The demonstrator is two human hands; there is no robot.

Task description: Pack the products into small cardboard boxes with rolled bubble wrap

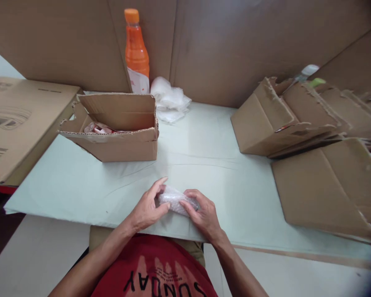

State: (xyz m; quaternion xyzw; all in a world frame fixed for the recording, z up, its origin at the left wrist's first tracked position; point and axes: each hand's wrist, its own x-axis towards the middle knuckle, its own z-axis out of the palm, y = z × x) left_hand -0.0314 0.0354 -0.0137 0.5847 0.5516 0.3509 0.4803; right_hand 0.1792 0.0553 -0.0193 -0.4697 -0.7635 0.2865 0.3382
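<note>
A small bundle of bubble wrap [176, 199] lies between my two hands close to the table's front edge. My left hand [149, 207] grips its left end, thumb in front and fingers behind. At the other end, my right hand [204, 212] has its thumb pressed on the near side and its fingers curled over the far side. Whatever the wrap may contain cannot be made out. Beyond my left hand stands an open cardboard box [130, 149] with some red and clear-wrapped things inside.
An orange bottle [137, 53] and a pile of clear plastic wrap [170, 99] stand at the back against cardboard panels. Open cardboard boxes [256, 123] line the right side, another box [324, 185] nearer me. A large flat carton [27, 123] is on the left.
</note>
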